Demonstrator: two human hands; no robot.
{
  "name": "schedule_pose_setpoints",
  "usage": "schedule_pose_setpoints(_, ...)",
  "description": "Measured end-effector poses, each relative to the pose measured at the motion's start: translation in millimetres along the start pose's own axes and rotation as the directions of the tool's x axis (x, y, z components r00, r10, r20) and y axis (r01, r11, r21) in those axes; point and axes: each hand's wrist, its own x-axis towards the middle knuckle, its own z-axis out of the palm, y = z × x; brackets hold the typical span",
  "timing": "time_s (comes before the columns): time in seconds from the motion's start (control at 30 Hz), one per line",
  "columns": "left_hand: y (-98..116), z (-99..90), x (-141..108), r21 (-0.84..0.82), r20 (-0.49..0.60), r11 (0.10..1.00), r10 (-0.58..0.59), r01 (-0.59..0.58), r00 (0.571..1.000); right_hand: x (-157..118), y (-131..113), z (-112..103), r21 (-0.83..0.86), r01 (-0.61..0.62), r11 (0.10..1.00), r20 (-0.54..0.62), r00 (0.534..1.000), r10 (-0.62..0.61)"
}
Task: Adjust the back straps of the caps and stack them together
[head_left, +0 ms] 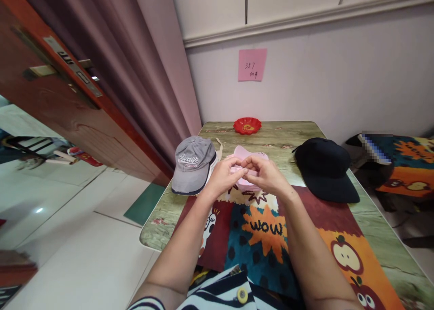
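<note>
A pink cap [251, 185] rests at the middle of the table, over the far edge of a patterned mat. Both hands meet above it and cover much of its shape. My left hand [224, 173] is closed, pinching a narrow pink strap of the cap from the left. From the right, my right hand [265, 172] pinches the same strap, its fingers curled. A grey cap [193, 163] with white lettering sits left of my left hand, against a whitish cap partly hidden behind it. To the right of my right hand lies a black cap [323, 167], brim toward me.
A red scalloped dish [247, 125] stands at the table's far edge by the wall. The colourful mat [257, 237] covers the near part of the table [162, 226]. A wooden door [111, 133] and a curtain [159, 66] border the left side.
</note>
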Motion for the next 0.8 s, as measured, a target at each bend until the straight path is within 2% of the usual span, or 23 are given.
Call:
schedule_pose_setpoints(0.1, -6.8, -3.2, 3.2, -0.147, 0.041, 0.979, -0.135, 0.139, 0.99, -1.2, -0.5, -6.7, -0.054, -0.004, 0.999, 0.021, 1.0, 0.005)
schedule_pose_setpoints(0.17, -11.3, -6.1, 4.6, -0.215, 0.043, 0.958, -0.186, 0.191, 0.982, -3.3, -0.5, -15.1, -0.117, 0.006, 0.993, 0.015, 1.0, -0.004)
schedule_pose_setpoints(0.23, -14.7, -8.4, 5.9, -0.261, 0.035, 0.945, -0.198, 0.2, 0.98, -6.4, 0.3, -25.3, -0.149, 0.02, 0.989, -0.009, 1.0, -0.021)
schedule_pose_setpoints(0.33, -18.7, -9.4, 8.4, -0.306, 0.046, 0.929, -0.203, 0.207, 0.978, -11.1, 4.2, -39.8, -0.108, 0.035, 0.993, -0.059, 0.997, -0.042)
schedule_pose_setpoints(0.47, -23.1, -8.6, 11.7, -0.324, 0.065, 0.92, -0.209, 0.219, 0.976, -13.7, 12.9, -49.6, -0.126, -0.005, 0.992, -0.12, 0.993, -0.01)
schedule_pose_setpoints(0.67, -21.8, -9.9, 13.5, -0.305, 0.088, 0.924, -0.212, 0.229, 0.973, -10.0, 12.8, -43.3, -0.167, -0.004, 0.986, 0.038, 0.999, 0.011)
schedule_pose_setpoints(0.8, -20.3, -9.3, 14.1, -0.3, 0.128, 0.927, -0.196, 0.227, 0.972, -7.3, 9.1, -38.3, -0.227, -0.029, 0.973, 0.06, 0.997, 0.044)
